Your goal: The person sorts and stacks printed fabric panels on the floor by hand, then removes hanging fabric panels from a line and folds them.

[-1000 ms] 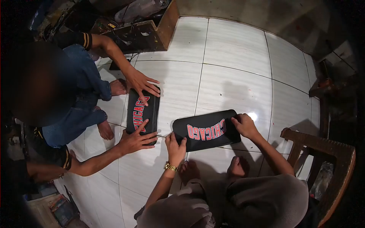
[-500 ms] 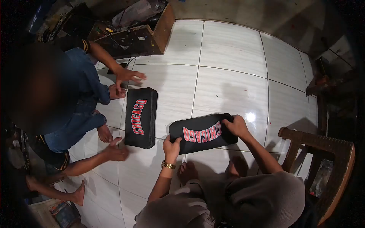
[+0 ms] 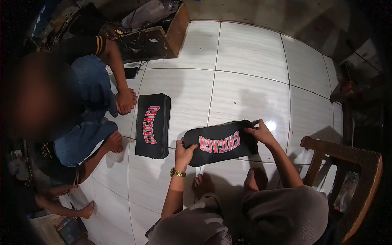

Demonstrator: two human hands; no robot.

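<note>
A black piece with red and white CHICAGO lettering (image 3: 220, 143) is held in front of me, its text upside down in my view. My left hand (image 3: 185, 154) pinches its left end, thumb on top, a gold watch on the wrist. At its upper right corner my right hand (image 3: 259, 132) grips the edge between thumb and fingers. To the left, a thicker stack of black pieces with the same lettering (image 3: 152, 126) lies on the white tiled floor (image 3: 245, 94), touched by nobody.
A co-worker (image 3: 85, 102) in jeans sits at the left, hands by the feet. Another person's foot (image 3: 87, 210) shows lower left. A wooden box (image 3: 177, 36) stands at the top, a dark phone-like object (image 3: 131, 73) near it, and a wooden chair (image 3: 347, 153) at the right.
The co-worker's hands have left the stack and drawn back to the feet. My hands still hold the black piece, whose surface and edges have shifted slightly.
</note>
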